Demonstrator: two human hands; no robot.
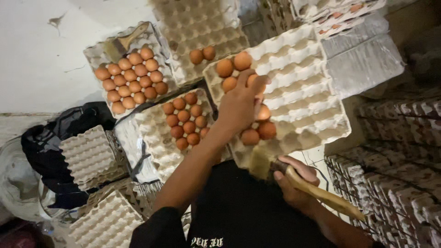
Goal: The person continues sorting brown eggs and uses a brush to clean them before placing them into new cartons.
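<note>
My left hand (241, 103) reaches over a grey pulp egg tray (303, 92) and closes its fingers around a brown egg (262, 111) in it. Several other brown eggs (225, 67) sit in the same tray. My right hand (296, 181) grips the wooden handle of a brush (317, 193), whose bristle end rests at the tray's near edge.
Two more trays with brown eggs lie to the left (131, 76) (186, 120), one with a second brush (124, 41) on it. Another tray (202, 32) holds two eggs. Empty trays (89, 156) lie lower left. Tall tray stacks (399, 151) stand at right. Clear plastic trays (363, 59) top right.
</note>
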